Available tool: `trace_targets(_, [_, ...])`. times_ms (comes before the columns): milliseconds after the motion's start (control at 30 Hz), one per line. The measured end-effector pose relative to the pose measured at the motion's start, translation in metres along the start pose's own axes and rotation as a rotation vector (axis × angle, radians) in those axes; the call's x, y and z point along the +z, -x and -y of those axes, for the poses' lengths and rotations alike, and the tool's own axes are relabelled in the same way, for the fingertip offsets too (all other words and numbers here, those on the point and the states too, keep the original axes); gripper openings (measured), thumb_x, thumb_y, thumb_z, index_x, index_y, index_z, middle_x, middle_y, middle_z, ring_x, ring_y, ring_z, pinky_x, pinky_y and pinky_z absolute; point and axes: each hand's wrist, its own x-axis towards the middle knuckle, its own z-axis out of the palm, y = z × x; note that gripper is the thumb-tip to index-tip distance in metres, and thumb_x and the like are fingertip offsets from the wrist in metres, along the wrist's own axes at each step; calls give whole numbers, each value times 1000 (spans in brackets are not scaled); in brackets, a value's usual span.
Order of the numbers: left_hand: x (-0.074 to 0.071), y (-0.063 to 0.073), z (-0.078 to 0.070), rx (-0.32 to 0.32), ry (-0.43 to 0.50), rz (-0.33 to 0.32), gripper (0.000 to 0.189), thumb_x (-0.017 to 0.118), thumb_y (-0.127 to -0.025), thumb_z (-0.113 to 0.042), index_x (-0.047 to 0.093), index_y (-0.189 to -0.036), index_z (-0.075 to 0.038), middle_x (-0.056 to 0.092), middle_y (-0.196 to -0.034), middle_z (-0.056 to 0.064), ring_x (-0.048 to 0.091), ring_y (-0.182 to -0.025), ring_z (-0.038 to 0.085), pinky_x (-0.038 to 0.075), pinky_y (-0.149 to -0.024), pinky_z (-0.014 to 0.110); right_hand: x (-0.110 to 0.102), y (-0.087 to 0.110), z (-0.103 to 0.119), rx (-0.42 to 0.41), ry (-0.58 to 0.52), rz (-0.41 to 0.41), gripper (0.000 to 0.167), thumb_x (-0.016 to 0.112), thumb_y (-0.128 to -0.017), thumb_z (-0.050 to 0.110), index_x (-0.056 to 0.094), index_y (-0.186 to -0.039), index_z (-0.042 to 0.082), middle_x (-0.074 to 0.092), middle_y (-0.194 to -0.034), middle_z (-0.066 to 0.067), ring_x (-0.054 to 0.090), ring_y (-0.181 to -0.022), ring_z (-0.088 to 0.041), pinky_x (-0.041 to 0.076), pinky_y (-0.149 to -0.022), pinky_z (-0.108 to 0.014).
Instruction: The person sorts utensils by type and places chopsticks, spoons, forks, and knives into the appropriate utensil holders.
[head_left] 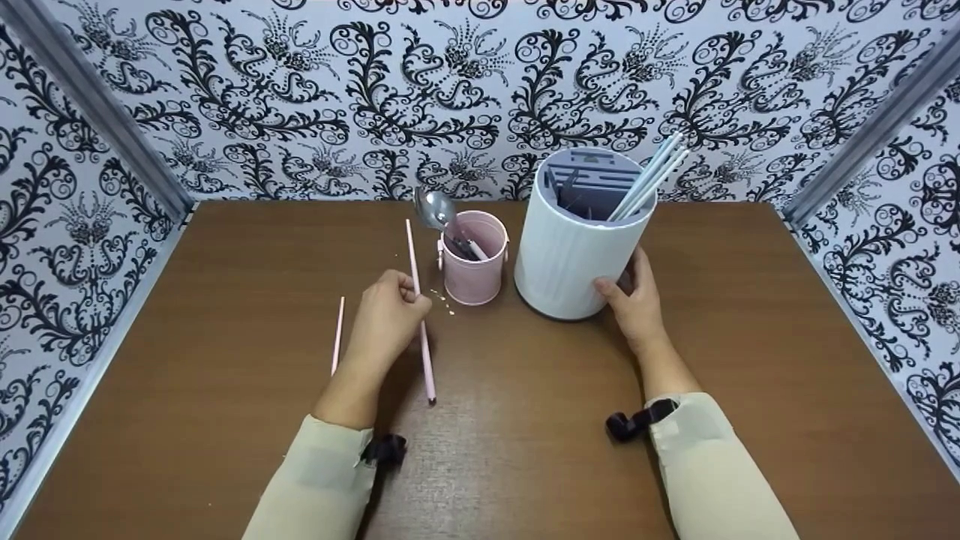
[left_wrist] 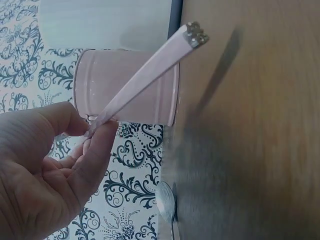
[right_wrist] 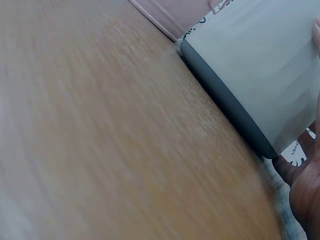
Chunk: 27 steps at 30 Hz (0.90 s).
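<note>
Between thumb and fingertips my left hand (head_left: 391,311) pinches a pink chopstick (head_left: 427,360), tilted above the table. Its silvery patterned end (left_wrist: 196,35) points toward the left wrist camera. My right hand (head_left: 639,307) grips the lower right side of a white cylindrical holder (head_left: 574,262), thumb in front and the other fingers partly hidden behind. Several light blue chopsticks (head_left: 652,180) lean out of the holder's grey slotted top. Just right of my left hand stands a small pink bucket (head_left: 472,277) with a spoon (head_left: 439,208) and other utensils inside.
A second pink chopstick (head_left: 338,334) lies left of my left hand, partly covered by the arm. Small pale flakes (head_left: 442,298) are scattered before the bucket. Patterned walls (head_left: 465,90) enclose the brown table (head_left: 525,450) at the back and sides.
</note>
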Motion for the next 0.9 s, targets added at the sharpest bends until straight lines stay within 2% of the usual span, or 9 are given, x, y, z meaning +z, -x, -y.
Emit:
trace_targets(167, [-1, 2, -8, -10, 56, -16, 17, 66, -85, -12, 63, -100, -5, 67, -88, 5, 63, -79, 21, 52, -71, 32, -1, 0, -1, 8, 9, -2, 117, 86, -77, 59, 25, -164, 9, 36, -165, -15, 37, -150, -29, 29, -126, -52])
trace_targets(400, [-2, 6, -22, 38, 147, -42, 17, 65, -87, -9, 58, -102, -5, 65, -91, 5, 63, -83, 18, 51, -73, 29, 1, 1, 0, 21, -9, -9, 120, 86, -75, 61, 25, -164, 9, 39, -162, -16, 41, -147, -30, 32, -124, -52])
trace_targets(667, [-1, 9, -50, 151, 265, -78, 17, 64, -87, -3, 56, -102, -4, 65, -92, 7, 64, -86, 21, 55, -76, 31, 1, 0, -2, 24, -17, -9, 120, 86, -76, 60, 24, -165, 9, 37, -163, -16, 40, -148, -32, 31, -124, -52])
trace_targets(900, [-5, 4, -87, 284, 352, -132, 16, 61, -92, 0, 54, -106, -1, 64, -94, 11, 63, -86, 21, 58, -73, 29, 0, 0, -2, 15, -7, -11, 121, 87, -77, 58, 22, -165, 6, 36, -164, -19, 39, -149, -33, 29, -126, -51])
